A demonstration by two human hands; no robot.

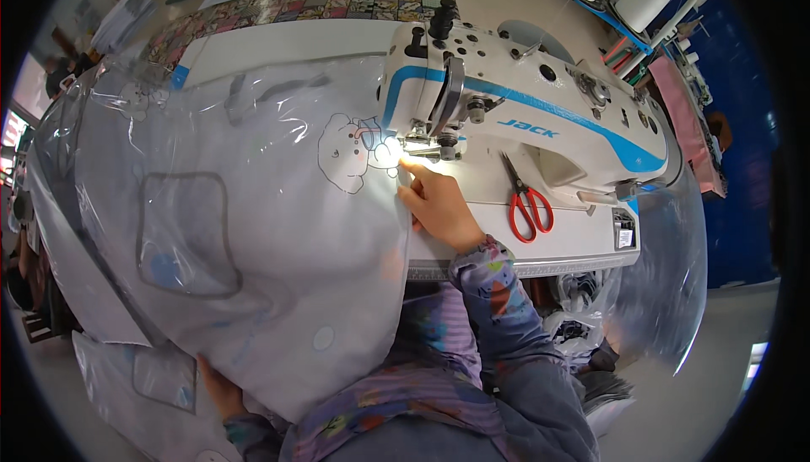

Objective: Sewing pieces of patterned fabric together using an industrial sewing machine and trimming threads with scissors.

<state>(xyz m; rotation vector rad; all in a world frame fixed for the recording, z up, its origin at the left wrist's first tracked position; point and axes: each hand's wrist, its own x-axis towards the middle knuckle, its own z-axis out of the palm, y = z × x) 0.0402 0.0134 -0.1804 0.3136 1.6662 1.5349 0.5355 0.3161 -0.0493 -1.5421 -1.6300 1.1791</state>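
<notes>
A large translucent plastic sheet (pixel 278 234) spreads over the machine's bed and hangs toward my lap. It bears a printed cartoon bear and a grey-bordered patch. Its right edge lies under the lit needle area of a white and blue sewing machine (pixel 523 116). There my right hand (pixel 443 209) pinches the sheet's edge, index finger stretched close to the presser foot. At the sheet's lower left edge is my left hand (pixel 221 388); most of its fingers are hidden behind the sheet. Red-handled scissors (pixel 530 209) rest on the machine bed, right of my right hand.
White thread cones (pixel 639 0) stand on a rack at the upper right. Patterned fabric (pixel 295 5) covers a surface behind the machine. Another plastic piece (pixel 135 378) hangs at the lower left. Clear plastic film (pixel 662 268) and filled bags (pixel 578 323) are at the right.
</notes>
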